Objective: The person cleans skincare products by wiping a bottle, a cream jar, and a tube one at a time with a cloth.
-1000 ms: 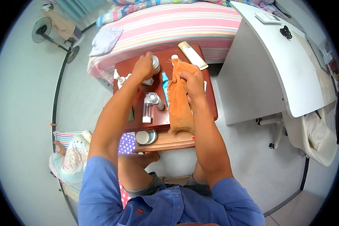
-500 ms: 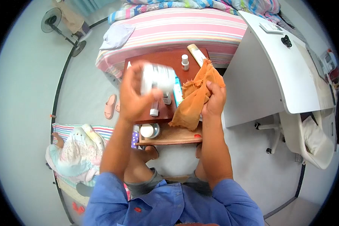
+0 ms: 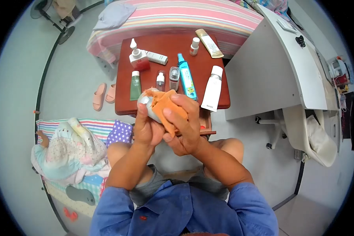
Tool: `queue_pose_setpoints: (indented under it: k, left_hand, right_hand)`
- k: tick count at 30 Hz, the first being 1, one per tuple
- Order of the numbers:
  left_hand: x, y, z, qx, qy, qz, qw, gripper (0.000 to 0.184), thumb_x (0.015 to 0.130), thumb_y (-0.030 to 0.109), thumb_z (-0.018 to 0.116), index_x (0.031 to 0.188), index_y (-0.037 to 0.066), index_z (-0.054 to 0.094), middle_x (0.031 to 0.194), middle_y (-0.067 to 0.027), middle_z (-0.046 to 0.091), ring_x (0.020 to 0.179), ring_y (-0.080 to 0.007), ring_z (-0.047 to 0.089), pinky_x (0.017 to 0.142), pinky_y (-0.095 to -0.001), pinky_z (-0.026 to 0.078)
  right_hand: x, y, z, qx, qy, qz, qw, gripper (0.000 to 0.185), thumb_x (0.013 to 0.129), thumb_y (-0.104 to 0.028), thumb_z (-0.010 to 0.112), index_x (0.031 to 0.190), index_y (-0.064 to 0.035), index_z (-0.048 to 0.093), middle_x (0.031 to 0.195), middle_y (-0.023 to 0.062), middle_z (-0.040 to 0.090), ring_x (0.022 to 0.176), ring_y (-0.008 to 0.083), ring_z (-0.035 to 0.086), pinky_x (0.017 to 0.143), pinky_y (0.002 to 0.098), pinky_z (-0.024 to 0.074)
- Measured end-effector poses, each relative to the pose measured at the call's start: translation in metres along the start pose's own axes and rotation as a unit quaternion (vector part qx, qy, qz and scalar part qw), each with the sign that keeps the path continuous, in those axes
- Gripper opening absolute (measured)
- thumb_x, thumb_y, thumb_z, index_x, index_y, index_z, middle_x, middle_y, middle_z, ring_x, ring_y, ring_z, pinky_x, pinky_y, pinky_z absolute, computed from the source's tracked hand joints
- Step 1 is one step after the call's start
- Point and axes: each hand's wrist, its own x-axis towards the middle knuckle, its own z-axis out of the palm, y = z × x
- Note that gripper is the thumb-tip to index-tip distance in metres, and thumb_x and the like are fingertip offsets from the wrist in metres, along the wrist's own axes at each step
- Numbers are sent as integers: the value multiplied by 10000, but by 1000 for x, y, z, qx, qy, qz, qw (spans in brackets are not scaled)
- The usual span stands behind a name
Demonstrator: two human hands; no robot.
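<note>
Held over the front edge of the red-brown nightstand [image 3: 122,94], a white jar [image 3: 146,103] rests in my left hand [image 3: 147,131], whose fingers curl around its lower side. My right hand [image 3: 187,128] grips an orange cloth [image 3: 167,106] and presses it against the jar's side and top. The cloth and fingers hide much of the jar. Just beyond my hands stand a small pump bottle [image 3: 160,80], a clear-capped bottle [image 3: 174,78] and a blue spray bottle [image 3: 187,80]. A green tube [image 3: 135,86] lies left of them, a white tube [image 3: 212,90] to the right.
Farther back on the nightstand are a red pump bottle [image 3: 139,59], a white box-like item [image 3: 156,58], a small white-capped bottle [image 3: 194,47] and a beige tube [image 3: 209,43]. The open drawer [image 3: 207,133] juts out below. A child [image 3: 74,153] lies on a floor mat at left.
The jar has come down toward me, and the cloth has moved left onto it. My two hands, apart before, are now together. The view has shifted, showing more of the nightstand top.
</note>
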Motion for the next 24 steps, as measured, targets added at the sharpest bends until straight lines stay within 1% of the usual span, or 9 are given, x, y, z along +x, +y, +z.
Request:
queue_pose_setpoints:
  k: [4,6,9,12,13,15,18,20,24]
  left_hand:
    - [-1,16,-11,-84,-69,-59,992,665,966,466,667,1434,59,428,1406,-128,532,1307,-268,524,1128,-435,423]
    - [-7,10,-13,34,2,30,999,648,993,515,598,1431,56,464,1411,-115,550,1302,-262,541,1139,-439,420]
    - [-12,10,-8,78,-20,37,996,650,1001,457,611,1460,37,424,1433,-116,533,1344,-265,507,1174,-450,376]
    - [-11,19,3,119,-25,60,991,695,973,418,678,1445,-11,401,1376,-125,537,1272,-241,543,1112,-412,426]
    - [-10,20,2,81,-3,47,996,671,992,418,648,1450,-5,399,1373,-123,541,1270,-241,546,1115,-410,426]
    - [-5,23,2,1,19,38,999,567,1058,430,508,1451,30,424,1417,-130,541,1314,-263,531,1161,-424,399]
    - [5,32,-26,-117,-65,-28,991,531,1086,439,423,1434,38,452,1398,-134,554,1273,-258,563,1117,-413,448]
    - [-1,26,-30,-131,-78,-17,988,520,1103,430,356,1423,34,464,1384,-137,561,1248,-262,582,1077,-410,483]
    - [-4,25,-4,8,-23,8,1000,580,993,341,630,1435,17,442,1344,-123,575,1230,-229,585,1069,-372,477]
  right_hand:
    - [6,10,19,-60,-18,-90,994,386,970,-252,614,1300,-52,633,1362,199,531,1207,383,544,1005,472,454]
    - [10,14,25,-66,-18,-103,992,363,996,-257,587,1280,-39,640,1340,196,559,1188,383,567,993,467,465]
    - [20,18,25,26,20,23,999,338,1046,-251,526,1215,19,640,1203,213,661,1078,346,641,966,427,486]
    - [19,-3,46,324,142,309,883,302,1042,-234,538,1168,14,655,1191,187,651,1075,316,639,970,417,486]
    - [18,-1,48,326,137,312,882,302,1042,-234,538,1168,14,655,1191,187,651,1075,316,639,970,417,486]
    - [17,6,48,-8,41,50,998,260,1013,-218,599,1170,-23,668,1216,184,621,1099,338,619,1000,441,476]
    - [11,6,62,-101,-15,-73,992,256,982,-235,649,1172,-66,679,1271,190,585,1134,366,595,1001,465,473]
    - [5,10,63,-123,-15,-76,989,281,963,-261,670,1193,-99,675,1316,189,557,1152,384,578,980,472,478]
    - [6,24,41,-11,7,0,1000,333,1006,-263,612,1246,-33,626,1286,196,574,1128,350,592,975,438,480]
